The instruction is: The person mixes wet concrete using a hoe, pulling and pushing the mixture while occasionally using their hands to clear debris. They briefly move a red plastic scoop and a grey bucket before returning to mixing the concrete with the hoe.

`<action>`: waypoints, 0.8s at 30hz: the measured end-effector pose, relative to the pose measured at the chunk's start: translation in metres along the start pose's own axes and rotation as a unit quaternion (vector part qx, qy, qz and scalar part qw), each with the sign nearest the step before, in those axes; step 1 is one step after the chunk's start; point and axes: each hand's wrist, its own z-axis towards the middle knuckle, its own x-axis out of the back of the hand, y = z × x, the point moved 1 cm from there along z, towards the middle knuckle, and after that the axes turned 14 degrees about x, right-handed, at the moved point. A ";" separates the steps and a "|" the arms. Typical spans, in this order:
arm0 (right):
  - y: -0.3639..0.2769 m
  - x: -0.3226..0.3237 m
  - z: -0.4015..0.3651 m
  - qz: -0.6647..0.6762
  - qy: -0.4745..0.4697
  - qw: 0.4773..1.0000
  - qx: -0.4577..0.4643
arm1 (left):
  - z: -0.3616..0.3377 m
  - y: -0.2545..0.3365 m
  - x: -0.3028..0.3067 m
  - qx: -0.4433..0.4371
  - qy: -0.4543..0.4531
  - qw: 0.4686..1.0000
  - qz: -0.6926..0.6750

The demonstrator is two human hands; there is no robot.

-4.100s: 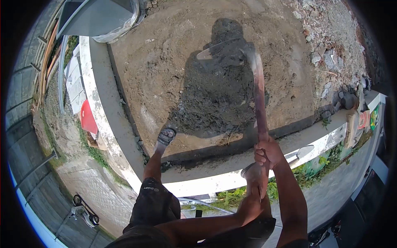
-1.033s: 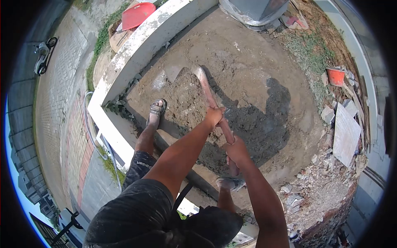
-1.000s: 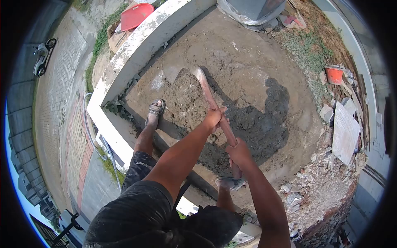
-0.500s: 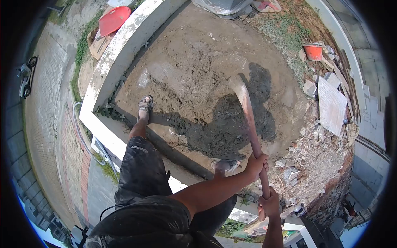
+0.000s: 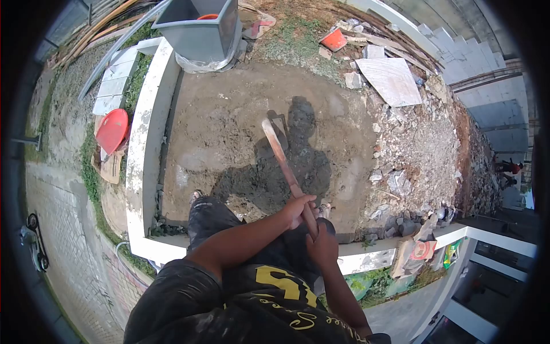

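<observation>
Both my hands grip the wooden handle of a hoe (image 5: 281, 156), which slants away from my body over a patch of wet grey mortar (image 5: 246, 186). My left hand (image 5: 301, 210) is closed around the handle, farther forward. Closer to my body, my right hand (image 5: 322, 245) wraps the handle near its rear end. At the far end of the handle the hoe's blade is hard to tell from the shadows on the ground. My shadow falls across the mortar, and my feet stand at its near side, mostly hidden by my legs.
A low white wall (image 5: 146, 132) borders the mortar. Behind stands a grey tub (image 5: 197, 37). To the left lies a red basin (image 5: 112, 131). Rubble (image 5: 421, 155), a white board (image 5: 391, 81) and an orange bucket (image 5: 333, 39) lie right. A person (image 5: 509, 167) is far right.
My view has tilted up and turned, bringing the grey tub fully into sight. My hands and the hoe handle have drawn in closer to my body, both still gripping it.
</observation>
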 end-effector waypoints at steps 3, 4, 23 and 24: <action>-0.004 -0.016 0.000 0.062 0.041 0.996 0.052 | 0.025 -0.003 0.023 0.004 0.131 0.987 0.095; -0.007 -0.020 -0.002 0.084 0.051 0.992 0.080 | 0.030 0.002 0.027 -0.011 0.153 0.985 0.079; 0.394 -0.152 -0.375 0.480 0.014 0.697 -0.533 | 0.061 0.057 -0.164 -0.157 0.266 0.946 0.099; 0.405 -0.139 -0.392 0.499 -0.011 0.704 -0.506 | 0.068 0.055 -0.172 -0.164 0.267 0.946 0.088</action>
